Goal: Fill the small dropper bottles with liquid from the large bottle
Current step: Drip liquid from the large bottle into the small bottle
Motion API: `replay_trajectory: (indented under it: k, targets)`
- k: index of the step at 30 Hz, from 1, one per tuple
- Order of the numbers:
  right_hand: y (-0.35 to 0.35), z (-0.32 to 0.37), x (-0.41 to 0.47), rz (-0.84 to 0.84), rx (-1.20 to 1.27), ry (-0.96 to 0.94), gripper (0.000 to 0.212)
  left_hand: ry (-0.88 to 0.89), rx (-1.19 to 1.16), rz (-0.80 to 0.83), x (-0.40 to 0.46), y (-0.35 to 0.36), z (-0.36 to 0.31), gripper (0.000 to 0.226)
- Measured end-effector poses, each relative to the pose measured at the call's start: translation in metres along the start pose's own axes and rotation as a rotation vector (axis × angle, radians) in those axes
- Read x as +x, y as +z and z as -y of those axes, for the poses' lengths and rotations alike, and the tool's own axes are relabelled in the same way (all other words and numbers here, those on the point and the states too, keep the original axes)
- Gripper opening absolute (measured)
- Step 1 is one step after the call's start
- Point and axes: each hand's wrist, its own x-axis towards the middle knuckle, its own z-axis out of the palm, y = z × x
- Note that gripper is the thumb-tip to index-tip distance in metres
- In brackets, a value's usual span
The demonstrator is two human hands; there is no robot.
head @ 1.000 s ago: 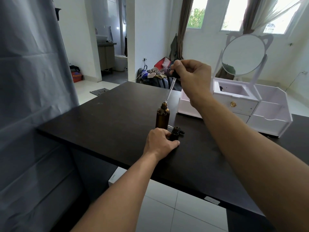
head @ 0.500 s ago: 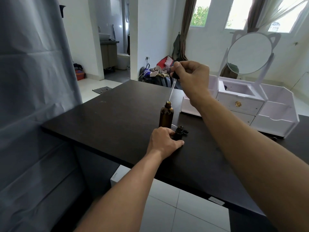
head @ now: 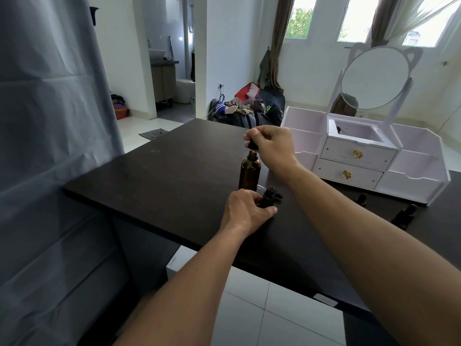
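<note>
The right hand (head: 270,143) is pinching the dropper cap (head: 252,145) over the large bottle (head: 249,172) mid-table, drawing liquid, while the left hand (head: 245,211) is gripping the small dropper bottle (head: 269,194), which next needs a careful fill.

We count one large amber bottle (head: 249,174) mid-frame, three small dark dropper bottles, one just below it (head: 269,194) and two at right (head: 361,198) (head: 404,216), one white organizer (head: 411,181) with two drawers, one round mirror (head: 375,77), two hands
</note>
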Motion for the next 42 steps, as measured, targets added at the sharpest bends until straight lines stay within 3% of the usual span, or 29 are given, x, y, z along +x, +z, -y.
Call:
replay_trajectory:
  k: [24, 42]
  targets:
    - [0.002, -0.004, -0.007, 0.030, 0.060, 0.048, 0.017, -0.041, 0.025, 0.013, -0.001, -0.001, -0.002, 0.044]
    - [-0.042, 0.055, 0.022, -0.118, 0.132, -0.140, 0.020, 0.138, -0.004, -0.025, -0.002, 0.000, 0.004, 0.030]
